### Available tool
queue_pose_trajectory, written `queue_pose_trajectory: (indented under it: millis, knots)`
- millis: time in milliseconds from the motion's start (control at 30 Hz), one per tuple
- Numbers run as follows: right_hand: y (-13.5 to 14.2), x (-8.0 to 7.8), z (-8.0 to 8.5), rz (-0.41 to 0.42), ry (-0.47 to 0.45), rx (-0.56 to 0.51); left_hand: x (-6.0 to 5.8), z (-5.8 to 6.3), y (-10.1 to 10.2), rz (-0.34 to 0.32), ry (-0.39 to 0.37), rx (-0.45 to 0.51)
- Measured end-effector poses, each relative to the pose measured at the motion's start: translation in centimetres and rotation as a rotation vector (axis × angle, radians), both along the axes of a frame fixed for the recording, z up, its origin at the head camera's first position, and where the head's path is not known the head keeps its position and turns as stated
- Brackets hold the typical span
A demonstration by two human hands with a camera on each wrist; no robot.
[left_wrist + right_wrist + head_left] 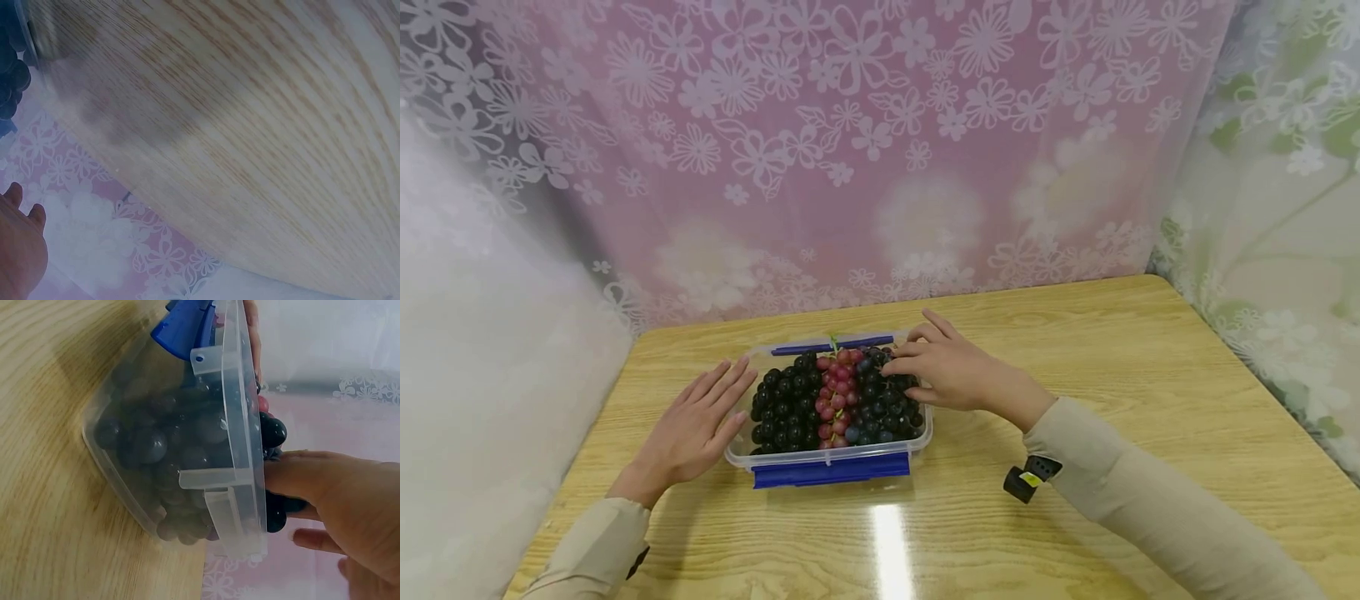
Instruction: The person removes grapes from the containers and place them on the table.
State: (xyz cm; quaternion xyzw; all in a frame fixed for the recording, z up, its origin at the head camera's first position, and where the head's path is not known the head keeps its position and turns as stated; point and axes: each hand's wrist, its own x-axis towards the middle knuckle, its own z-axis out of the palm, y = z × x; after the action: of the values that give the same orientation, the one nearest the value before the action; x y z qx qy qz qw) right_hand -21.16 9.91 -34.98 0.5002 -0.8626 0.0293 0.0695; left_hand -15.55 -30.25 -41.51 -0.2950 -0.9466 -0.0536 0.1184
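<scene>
A clear plastic food container (737, 458) with blue clips holds black grapes (782, 404) on the left, a strip of red grapes (835, 392) down the middle and dark blue grapes (880, 408) on the right. My right hand (951, 371) reaches over the container's right rim, its loosely bent fingers touching the dark blue grapes. In the right wrist view, fingers (294, 478) pass over the rim among the grapes. Beside the left rim, my left hand (700, 425) is spread flat with straight fingers. Only part of the left hand (22, 250) shows in the left wrist view.
The container stands on a wood-grain table (1075, 333). A flowered pink curtain (887, 167) hangs behind the table's far edge, with pale cloth (490, 333) at the left and a white and green curtain (1285, 250) at the right. A black wrist strap (1033, 477) hangs below the right sleeve.
</scene>
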Motion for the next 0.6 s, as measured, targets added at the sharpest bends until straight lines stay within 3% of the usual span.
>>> queue_pose_trajectory:
  millis: [200,300,600]
  knots:
    - [-0.27,0.21,-0.19,-0.008,0.191,-0.029,0.00,-0.07,-0.02,0.003,-0.001,0.001]
    - [-0.25,0.40,-0.33,-0.020,0.245,-0.036,0.00,-0.05,0.01,0.000,0.003,-0.003]
    - [-0.33,0.79,-0.61,-0.047,0.249,-0.058,0.08,0.06,0.15,-0.004,-0.010,-0.002]
